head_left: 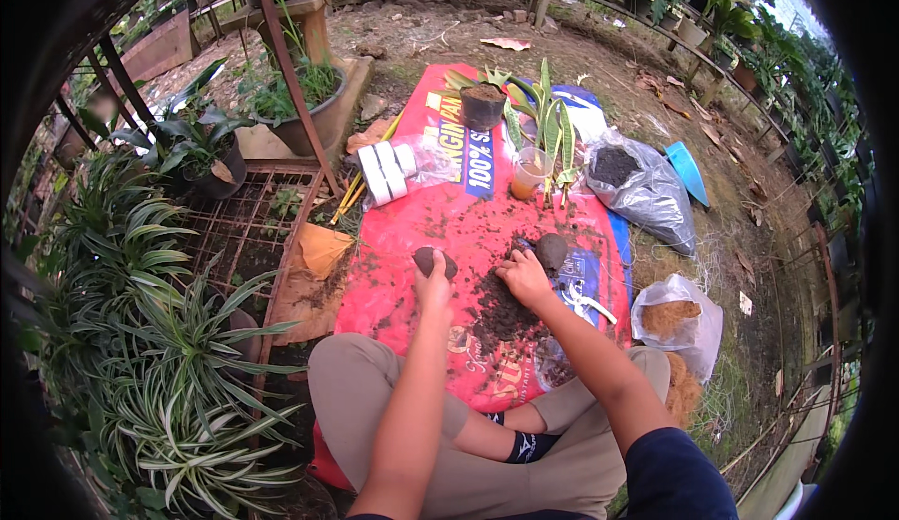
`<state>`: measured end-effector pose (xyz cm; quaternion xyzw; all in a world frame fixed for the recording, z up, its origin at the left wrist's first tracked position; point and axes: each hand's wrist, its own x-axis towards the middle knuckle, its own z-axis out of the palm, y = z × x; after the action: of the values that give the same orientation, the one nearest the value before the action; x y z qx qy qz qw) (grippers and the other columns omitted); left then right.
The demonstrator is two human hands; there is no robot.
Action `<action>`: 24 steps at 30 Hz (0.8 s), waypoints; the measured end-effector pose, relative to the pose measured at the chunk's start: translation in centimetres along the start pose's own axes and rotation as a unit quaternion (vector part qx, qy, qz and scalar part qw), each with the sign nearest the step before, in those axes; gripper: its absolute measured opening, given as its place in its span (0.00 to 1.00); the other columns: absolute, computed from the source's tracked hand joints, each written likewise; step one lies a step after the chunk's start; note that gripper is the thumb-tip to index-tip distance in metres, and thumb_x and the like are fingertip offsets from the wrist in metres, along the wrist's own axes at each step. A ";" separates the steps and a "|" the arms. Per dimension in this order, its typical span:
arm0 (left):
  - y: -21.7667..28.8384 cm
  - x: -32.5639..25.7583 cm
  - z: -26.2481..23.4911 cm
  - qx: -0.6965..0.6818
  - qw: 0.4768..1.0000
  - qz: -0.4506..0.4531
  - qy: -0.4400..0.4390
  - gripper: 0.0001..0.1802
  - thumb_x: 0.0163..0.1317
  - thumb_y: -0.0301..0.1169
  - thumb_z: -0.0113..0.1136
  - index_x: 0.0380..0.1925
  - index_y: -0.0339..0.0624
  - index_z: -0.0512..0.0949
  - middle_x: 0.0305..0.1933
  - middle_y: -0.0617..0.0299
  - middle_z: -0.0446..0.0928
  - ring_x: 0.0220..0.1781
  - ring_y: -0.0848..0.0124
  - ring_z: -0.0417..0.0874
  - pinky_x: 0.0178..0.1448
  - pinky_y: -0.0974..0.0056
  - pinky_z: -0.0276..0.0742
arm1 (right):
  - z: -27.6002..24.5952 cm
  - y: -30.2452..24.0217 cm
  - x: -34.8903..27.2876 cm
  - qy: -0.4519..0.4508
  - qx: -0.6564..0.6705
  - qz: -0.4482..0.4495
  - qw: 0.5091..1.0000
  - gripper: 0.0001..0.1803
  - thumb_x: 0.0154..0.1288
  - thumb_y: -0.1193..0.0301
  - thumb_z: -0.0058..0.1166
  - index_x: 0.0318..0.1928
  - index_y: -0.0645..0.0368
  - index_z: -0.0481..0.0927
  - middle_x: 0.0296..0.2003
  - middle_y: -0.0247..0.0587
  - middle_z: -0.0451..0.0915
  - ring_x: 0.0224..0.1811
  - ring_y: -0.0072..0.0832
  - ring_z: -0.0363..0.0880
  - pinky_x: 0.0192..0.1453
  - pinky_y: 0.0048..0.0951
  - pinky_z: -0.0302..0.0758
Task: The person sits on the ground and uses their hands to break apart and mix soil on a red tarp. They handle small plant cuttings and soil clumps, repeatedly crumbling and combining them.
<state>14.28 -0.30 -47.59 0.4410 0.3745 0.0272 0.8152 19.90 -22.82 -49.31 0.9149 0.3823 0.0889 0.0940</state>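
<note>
My left hand [434, 288] is closed around a dark, rounded lump of soil [429, 258] above the red plastic sheet [384, 300]. To its right, my right hand [526, 276] reaches down with bent fingers at the edge of a loose pile of dark soil [501, 316]. A small dark shape shows at those fingertips, and I cannot make out what it is. Just beyond, a second rounded soil lump [552, 250] rests beside the fingers. White cord [588, 306] lies on the sheet near my right forearm.
Farther back are a black pot [482, 108], snake plant cuttings [548, 131], a plastic cup [530, 175] and a bag of dark soil [646, 192]. White containers [384, 173] stand left. A bag of brown fibre [676, 319] sits right; striped-leaf plants [187, 408] crowd the left side.
</note>
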 end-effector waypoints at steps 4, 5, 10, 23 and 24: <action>0.0 0.0 0.1 -0.003 1.000 0.009 0.007 0.28 0.74 0.54 0.69 0.64 0.51 0.75 0.51 0.67 0.81 0.41 0.74 0.80 0.36 0.65 0.76 | 0.0 -0.5 -1.5 0.008 0.030 -0.007 1.000 0.11 0.70 0.65 0.55 0.43 0.44 0.91 0.36 0.26 0.85 0.50 0.30 0.78 0.58 0.35 0.71; -0.1 0.0 0.2 -0.002 1.000 0.009 0.006 0.29 0.74 0.54 0.69 0.64 0.50 0.75 0.51 0.67 0.82 0.41 0.74 0.81 0.36 0.65 0.76 | 0.1 -0.3 -2.1 0.003 0.054 0.004 0.999 0.10 0.70 0.66 0.57 0.43 0.45 0.91 0.36 0.28 0.85 0.49 0.32 0.79 0.57 0.37 0.72; -0.7 0.3 0.4 0.006 1.000 0.017 0.006 0.29 0.74 0.53 0.69 0.64 0.47 0.75 0.51 0.65 0.82 0.43 0.73 0.82 0.36 0.63 0.77 | -1.3 0.9 -4.7 0.079 0.167 0.096 0.978 0.08 0.67 0.68 0.66 0.44 0.53 0.92 0.38 0.39 0.89 0.46 0.41 0.82 0.56 0.45 0.79; -1.0 0.7 0.1 0.018 1.000 0.009 -0.011 0.26 0.75 0.54 0.69 0.64 0.57 0.75 0.50 0.71 0.82 0.43 0.76 0.81 0.41 0.65 0.75 | -1.8 4.3 -0.8 0.062 -0.055 -0.050 0.995 0.14 0.71 0.67 0.55 0.51 0.51 0.90 0.38 0.35 0.88 0.50 0.35 0.83 0.57 0.40 0.74; -0.9 0.6 0.1 0.015 1.000 0.018 -0.007 0.27 0.74 0.53 0.70 0.63 0.52 0.75 0.49 0.69 0.82 0.41 0.75 0.81 0.38 0.64 0.75 | -1.5 4.3 -0.5 0.065 -0.064 -0.089 0.992 0.13 0.71 0.66 0.54 0.49 0.51 0.90 0.38 0.35 0.87 0.50 0.35 0.83 0.56 0.40 0.74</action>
<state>14.49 -0.66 -48.60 0.4598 0.3613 0.0332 0.8105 22.15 -26.01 -46.88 0.8617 0.4610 0.1638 0.1346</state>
